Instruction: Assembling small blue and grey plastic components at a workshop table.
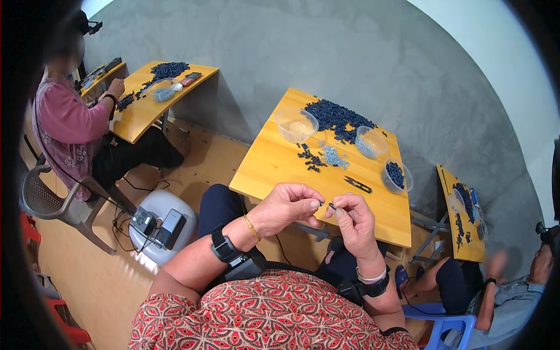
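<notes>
Over the near edge of the wooden table, my left hand [289, 205] pinches a small dark piece [321, 203] between thumb and fingertips. Close to it, my right hand [354, 223] is closed on another small dark piece [331, 206]. A narrow gap shows between the two pieces, and their exact kind is too small to make out. Beyond my hands lie a loose cluster of dark blue parts [311, 156] and a small heap of light blue parts [334, 156]. Black thread snips [358, 185] rest to the right of these.
The table [262, 157] also bears a big pile of dark blue parts [332, 116], an open clear tub [296, 125], a tub with light blue parts [371, 142] and a tub of dark parts [396, 176]. People sit at tables left and right. A white stool [164, 205] holds black devices.
</notes>
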`<state>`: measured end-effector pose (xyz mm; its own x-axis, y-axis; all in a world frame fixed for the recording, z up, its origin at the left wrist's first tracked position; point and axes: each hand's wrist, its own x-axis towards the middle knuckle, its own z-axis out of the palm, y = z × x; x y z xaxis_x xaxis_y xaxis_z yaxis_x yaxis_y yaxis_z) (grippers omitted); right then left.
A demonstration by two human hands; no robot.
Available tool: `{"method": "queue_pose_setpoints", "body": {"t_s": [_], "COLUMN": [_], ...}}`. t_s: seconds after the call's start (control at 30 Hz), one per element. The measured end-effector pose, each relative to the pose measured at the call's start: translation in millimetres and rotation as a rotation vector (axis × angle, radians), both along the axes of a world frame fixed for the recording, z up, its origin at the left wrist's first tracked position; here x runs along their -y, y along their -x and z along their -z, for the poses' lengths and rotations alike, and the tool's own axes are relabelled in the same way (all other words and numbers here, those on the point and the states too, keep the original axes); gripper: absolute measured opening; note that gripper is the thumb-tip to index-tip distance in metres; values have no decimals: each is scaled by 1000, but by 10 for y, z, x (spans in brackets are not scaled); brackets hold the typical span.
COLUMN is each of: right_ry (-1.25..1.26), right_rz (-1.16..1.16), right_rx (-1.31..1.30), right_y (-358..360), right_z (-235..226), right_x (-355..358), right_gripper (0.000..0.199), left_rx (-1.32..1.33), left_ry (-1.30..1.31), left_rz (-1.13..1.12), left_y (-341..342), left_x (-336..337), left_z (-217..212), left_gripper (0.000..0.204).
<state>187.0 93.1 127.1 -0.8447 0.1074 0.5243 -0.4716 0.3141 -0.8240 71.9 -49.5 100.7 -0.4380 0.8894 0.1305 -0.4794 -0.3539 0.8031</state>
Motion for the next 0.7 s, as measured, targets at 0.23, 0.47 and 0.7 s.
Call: {"method": "queue_pose_setpoints", "body": {"t_s": [0.23,0.47,0.7], "right_ry": [-88,-123,-120], "right_rz": [9,37,35], "right_rx": [0,-20,3], "right_y": [39,56,80], "right_z": [9,84,92], "right_x": [1,-18,-7], "right_gripper": [10,9,10], "left_rx": [-28,-6,-37], "left_ry": [2,-22,3], "left_rz": [16,33,28], "left_y": [60,32,60], "left_x": [-1,-8,12], "left_z": [-3,32,46], "left_gripper": [16,16,15]}}
